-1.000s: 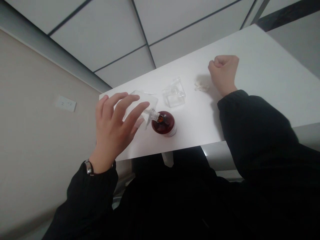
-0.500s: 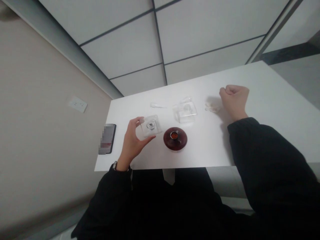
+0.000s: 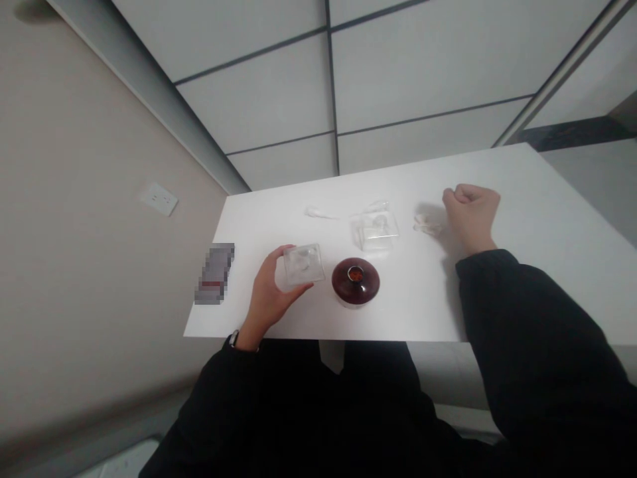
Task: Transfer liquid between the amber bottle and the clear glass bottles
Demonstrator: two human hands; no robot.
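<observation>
My left hand (image 3: 267, 292) grips a clear square plastic container (image 3: 304, 265), thumb along its near edge and fingers on the far left side. A bowl with a dark red lid (image 3: 356, 289) stands just to the right of that container. My right hand (image 3: 470, 214) is closed in a fist above the right part of the table; whatever lies inside it, if anything, is hidden. Left of the fist lies a crumpled whitish piece (image 3: 426, 226), perhaps tissue. Behind the bowl sits another clear plastic container (image 3: 377, 234), and to its left a small white spoon-like item (image 3: 321, 213).
The white table (image 3: 398, 318) meets a panelled white front (image 3: 279, 86) at its far side. A blurred-out flat phone-like object (image 3: 215, 273) rests at the left edge. On the left wall is a socket (image 3: 160, 199).
The clear container in my left hand has tipped, so its face shows at a different angle. My right fist stays closed in about the same place. The whole view has shifted slightly.
</observation>
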